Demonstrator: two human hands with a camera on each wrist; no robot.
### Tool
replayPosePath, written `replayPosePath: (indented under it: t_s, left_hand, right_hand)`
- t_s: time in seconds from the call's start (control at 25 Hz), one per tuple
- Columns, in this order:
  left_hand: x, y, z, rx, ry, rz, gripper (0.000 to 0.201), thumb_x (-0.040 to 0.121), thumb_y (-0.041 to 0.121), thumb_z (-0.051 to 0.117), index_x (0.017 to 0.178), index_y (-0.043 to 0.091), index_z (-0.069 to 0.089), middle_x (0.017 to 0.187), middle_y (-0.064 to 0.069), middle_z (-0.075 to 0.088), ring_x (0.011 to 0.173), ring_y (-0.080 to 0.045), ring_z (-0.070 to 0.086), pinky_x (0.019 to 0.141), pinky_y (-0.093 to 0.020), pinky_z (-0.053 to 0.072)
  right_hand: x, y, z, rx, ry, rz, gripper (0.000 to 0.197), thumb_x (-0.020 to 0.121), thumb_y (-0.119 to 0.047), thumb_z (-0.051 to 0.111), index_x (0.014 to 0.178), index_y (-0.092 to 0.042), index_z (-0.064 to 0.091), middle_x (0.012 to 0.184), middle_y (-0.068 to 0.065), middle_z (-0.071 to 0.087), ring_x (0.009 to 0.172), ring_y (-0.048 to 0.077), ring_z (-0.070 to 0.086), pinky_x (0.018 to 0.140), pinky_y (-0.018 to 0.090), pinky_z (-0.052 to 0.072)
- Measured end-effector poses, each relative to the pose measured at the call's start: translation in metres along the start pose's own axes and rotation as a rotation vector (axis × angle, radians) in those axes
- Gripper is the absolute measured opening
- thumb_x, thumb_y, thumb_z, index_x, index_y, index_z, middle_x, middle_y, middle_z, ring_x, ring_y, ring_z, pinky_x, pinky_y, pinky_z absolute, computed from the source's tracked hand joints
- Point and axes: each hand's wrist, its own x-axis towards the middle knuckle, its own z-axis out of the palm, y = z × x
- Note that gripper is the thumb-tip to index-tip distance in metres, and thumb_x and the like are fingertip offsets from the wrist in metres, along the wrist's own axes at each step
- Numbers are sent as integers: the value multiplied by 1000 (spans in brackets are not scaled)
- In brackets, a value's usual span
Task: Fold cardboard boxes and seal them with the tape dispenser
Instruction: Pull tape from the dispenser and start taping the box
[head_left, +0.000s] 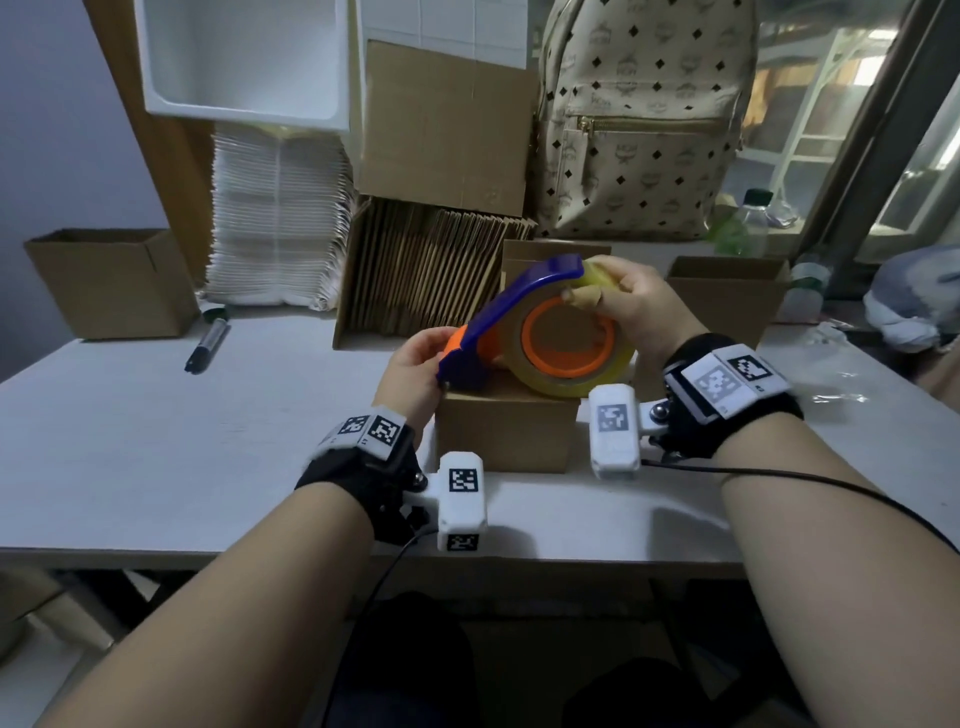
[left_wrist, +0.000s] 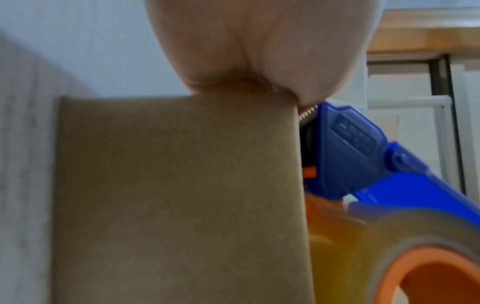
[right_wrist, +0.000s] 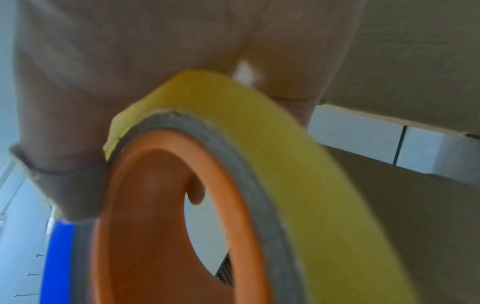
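The worktop (head_left: 156, 441) carries one small cardboard box (head_left: 506, 434), folded into shape and standing directly in front of the person, between the two forearms. Its top face is closed, as far as the head view shows; whether tape already lies across the seam cannot be told, since the tape dispenser (head_left: 530, 312) covers it. Judged from this, folding of this box is complete and sealing is in progress or about to begin.

Remaining stock: a stack of flat cardboard blanks (head_left: 431, 270) stands on edge behind the box. These are still to be folded. Three open-topped boxes stand further out: one at the far left (head_left: 111, 283), one at the right (head_left: 727, 291), and one partly hidden behind the dispenser.

The tape dispenser rests with its roll of yellowish tape (head_left: 571, 382) on the top of the small box. The blue frame arches over the roll; the orange hub sits inside it.

Grip, left hand (head_left: 415, 369): fingers curled round the blue cutter end of the dispenser. The left wrist view shows the serrated blade (left_wrist: 307, 113) just beside the box's edge.

Grip, right hand (head_left: 644, 306): closed on the top of the roll, with one bandaged finger (head_left: 582, 299) hooked into the orange hub.
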Motion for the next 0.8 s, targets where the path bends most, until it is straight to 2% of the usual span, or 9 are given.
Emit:
replayPosePath:
  t_s: [0.16,0.28,0.36,0.52,0.6,0.68,0.72,0.8]
  left_hand:
    - [7,5,3,207,-135,5,28,93,-4,43,111,11,59,89,-2,64,83,-15,60,83,-29,51]
    - [7,4,3,251,-170,10,27,95,-1,42,110,15,58,90,2,64,77,-8,57,66,-15,47]
    - [9,1,2,266,-176,17,26,95,1,42,112,16,57,90,3,63,77,-7,56,63,-12,43]
    - [15,-1,0,329,-183,28,28,95,4,43,108,22,59,97,3,65,93,-16,59,82,-26,46]
    - [18,-7,-1,414,-183,24,29,92,16,45,101,38,60,99,5,68,100,-21,61,96,-41,45]
    - [19,-11,0,500,-171,31,33,85,25,42,96,53,57,100,9,69,101,-22,62,101,-54,38]
    - [17,-9,2,532,-165,35,37,86,23,41,97,56,55,103,10,67,104,-22,61,104,-56,34]
    - [9,1,7,626,-100,48,41,93,15,40,115,47,51,118,7,61,112,-21,55,108,-56,27]
  right_hand:
    - [1,0,-11,19,-31,1,40,55,-43,72,88,-21,65,76,-6,68,75,10,64,74,27,50]
    - [1,1,-14,54,-32,15,42,56,-41,72,91,-19,65,83,2,66,81,18,63,79,36,49]
    - [3,2,-16,71,-30,23,41,57,-40,72,91,-18,65,84,5,65,82,21,62,80,39,47]
    - [5,3,-21,60,-53,32,42,58,-39,73,94,-19,66,86,4,66,84,22,62,80,40,48]
    - [3,6,-23,73,-66,33,43,58,-38,72,95,-17,65,79,-3,66,76,13,63,71,28,50]
    - [-1,8,-25,93,-74,34,41,59,-35,70,94,-17,63,69,-10,65,62,3,60,60,17,48]
    - [-2,11,-26,108,-74,37,39,60,-31,70,95,-16,62,66,-11,64,59,1,59,57,16,48]
    - [-4,14,-27,174,-59,51,34,66,-18,66,99,-13,61,64,-10,64,57,2,58,56,16,48]
